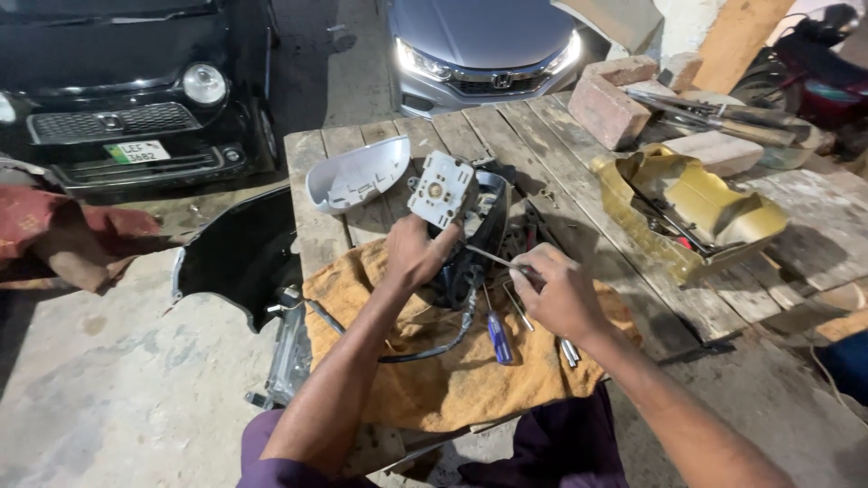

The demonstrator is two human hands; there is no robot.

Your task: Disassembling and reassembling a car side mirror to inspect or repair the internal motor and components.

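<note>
Wooden worktop w/ orange cloth: left hand clasps stripped mirror unit, cover already off beside it, right hand pinching screwdriver, disassembly unfinished.

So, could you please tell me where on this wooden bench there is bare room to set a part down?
Bare planks lie between the white plastic mirror cover and the red bricks. Another free strip runs right of the yellow metal housing. The orange cloth is crowded: both hands, the black mirror assembly, and a blue-handled screwdriver.
</note>
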